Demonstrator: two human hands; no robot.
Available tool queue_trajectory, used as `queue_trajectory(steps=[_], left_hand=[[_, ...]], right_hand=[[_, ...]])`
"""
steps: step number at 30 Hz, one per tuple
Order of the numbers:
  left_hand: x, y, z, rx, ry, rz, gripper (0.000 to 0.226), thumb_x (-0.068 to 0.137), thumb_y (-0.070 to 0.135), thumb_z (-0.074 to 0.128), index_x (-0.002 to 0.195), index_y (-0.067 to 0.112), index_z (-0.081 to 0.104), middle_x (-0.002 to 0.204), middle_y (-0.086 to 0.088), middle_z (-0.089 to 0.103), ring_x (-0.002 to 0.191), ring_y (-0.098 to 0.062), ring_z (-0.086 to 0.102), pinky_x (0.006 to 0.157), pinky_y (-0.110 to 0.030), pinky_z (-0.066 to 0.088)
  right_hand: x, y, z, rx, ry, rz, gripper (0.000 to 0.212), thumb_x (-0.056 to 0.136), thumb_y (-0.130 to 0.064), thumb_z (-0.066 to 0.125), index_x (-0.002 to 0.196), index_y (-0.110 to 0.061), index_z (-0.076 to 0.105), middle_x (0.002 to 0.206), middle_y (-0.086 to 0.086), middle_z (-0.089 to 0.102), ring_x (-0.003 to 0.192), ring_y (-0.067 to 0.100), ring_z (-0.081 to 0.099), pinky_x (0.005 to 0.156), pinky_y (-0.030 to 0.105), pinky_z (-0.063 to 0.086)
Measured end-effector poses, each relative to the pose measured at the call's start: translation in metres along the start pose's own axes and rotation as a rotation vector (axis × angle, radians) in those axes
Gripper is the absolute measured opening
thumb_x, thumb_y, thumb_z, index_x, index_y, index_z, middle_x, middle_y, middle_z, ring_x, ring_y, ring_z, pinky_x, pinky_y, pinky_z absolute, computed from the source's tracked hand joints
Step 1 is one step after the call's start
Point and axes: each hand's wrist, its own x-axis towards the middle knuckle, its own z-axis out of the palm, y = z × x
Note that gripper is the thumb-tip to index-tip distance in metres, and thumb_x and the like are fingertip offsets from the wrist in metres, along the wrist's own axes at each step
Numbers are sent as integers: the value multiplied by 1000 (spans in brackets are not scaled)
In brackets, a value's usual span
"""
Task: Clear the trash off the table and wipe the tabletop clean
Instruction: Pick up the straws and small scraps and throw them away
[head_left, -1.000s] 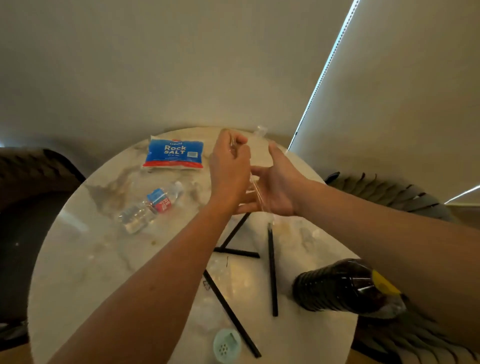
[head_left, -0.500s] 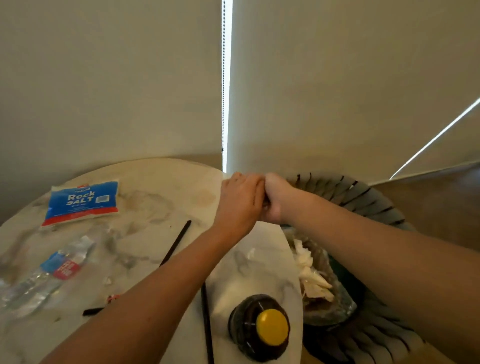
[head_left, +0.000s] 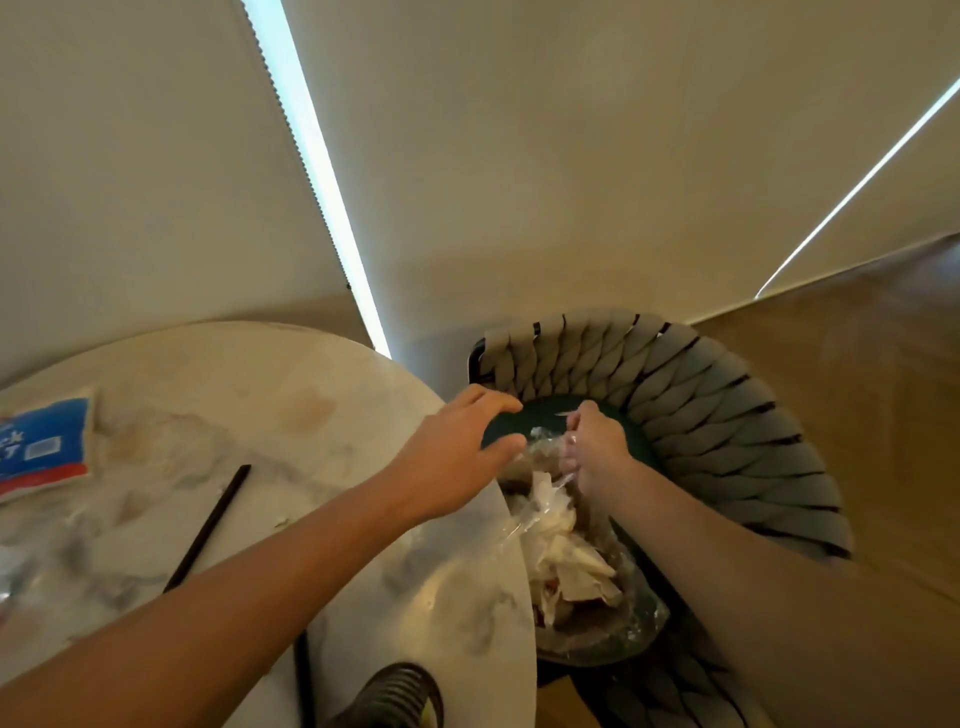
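Note:
My right hand (head_left: 597, 452) is curled and pinches a crumpled clear plastic wrapper (head_left: 543, 441) right above an open clear trash bag (head_left: 571, 571) full of crumpled paper. My left hand (head_left: 457, 457) hovers beside it at the edge of the round marble table (head_left: 260, 374), fingers spread and holding nothing. On the table lie a blue rock salt packet (head_left: 41, 447), a black straw (head_left: 208, 525) and a second black straw (head_left: 304, 675).
The trash bag sits on the dark seat of a woven chair (head_left: 701, 415) just right of the table. A dark bottle (head_left: 395, 696) stands at the table's near edge. A blurred clear water bottle (head_left: 10, 566) lies at the far left. Blinds hang behind.
My view has swung right, from the table to the chair. Both hands moved from over the table to above the trash bag and parted; the left hand opened.

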Motion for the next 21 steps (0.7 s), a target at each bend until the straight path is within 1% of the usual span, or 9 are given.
queue_trajectory(steps=[3, 6, 8, 10, 12, 14, 17, 18, 21], left_hand=[[-9, -9, -19, -71, 78, -55, 26, 95, 34, 53, 120, 29, 58, 118, 13, 55, 106, -1, 53, 87, -14, 40], [-37, -41, -45, -139, 238, -143, 11, 92, 25, 58, 100, 30, 64, 101, 18, 60, 98, 6, 55, 83, -8, 40], [-68, -70, -60, -170, 316, -211, 11, 92, 24, 61, 94, 34, 65, 97, 19, 64, 95, 8, 57, 80, -16, 44], [-100, -99, -70, -148, 353, -274, 5, 90, 36, 63, 94, 37, 66, 98, 22, 65, 94, 6, 59, 81, -24, 45], [-134, -125, -77, -148, 367, -371, 18, 84, 51, 62, 96, 38, 66, 97, 21, 66, 95, 1, 61, 87, -32, 46], [-162, -142, -79, -168, 397, -422, 25, 80, 58, 63, 97, 39, 65, 98, 18, 66, 101, -12, 62, 93, -42, 46], [-184, -145, -81, -229, 405, -500, 12, 88, 37, 62, 100, 32, 62, 106, 14, 62, 105, -17, 56, 97, -45, 42], [-189, -149, -79, -210, 422, -538, 12, 89, 38, 59, 100, 34, 61, 107, 13, 61, 106, -18, 55, 97, -45, 42], [-196, -153, -84, -93, 516, -543, 24, 87, 61, 53, 101, 43, 60, 103, 24, 59, 105, -23, 57, 96, -48, 42]], right_hand=[[38, 15, -18, -116, 135, -284, 30, 95, -22, 43, 67, -17, 53, 65, 2, 46, 59, 17, 42, 59, 35, 35], [55, 48, -27, -374, 141, -561, 38, 100, -20, 40, 63, -13, 48, 62, 4, 45, 59, 17, 44, 58, 33, 36], [63, 75, -34, -622, 113, -633, 38, 101, -23, 40, 65, -14, 49, 63, 3, 50, 58, 16, 48, 54, 32, 38], [72, 100, -42, -943, 50, -639, 34, 100, -28, 39, 71, -18, 52, 66, 0, 54, 59, 15, 53, 55, 32, 43], [78, 119, -49, -1197, -26, -614, 29, 100, -30, 38, 77, -22, 53, 70, -3, 55, 63, 11, 54, 60, 30, 48], [81, 130, -54, -1262, -54, -602, 25, 101, -31, 38, 82, -24, 52, 75, -6, 55, 66, 7, 53, 64, 27, 49], [86, 132, -53, -1278, -59, -688, 19, 100, -30, 39, 88, -29, 53, 86, -8, 54, 73, 4, 52, 69, 22, 47], [86, 130, -51, -1283, -66, -722, 17, 100, -30, 41, 90, -29, 54, 89, -9, 54, 76, 3, 51, 71, 21, 46], [86, 120, -44, -1270, -73, -781, 16, 99, -31, 42, 93, -28, 56, 93, -9, 53, 79, 3, 50, 69, 21, 40]])
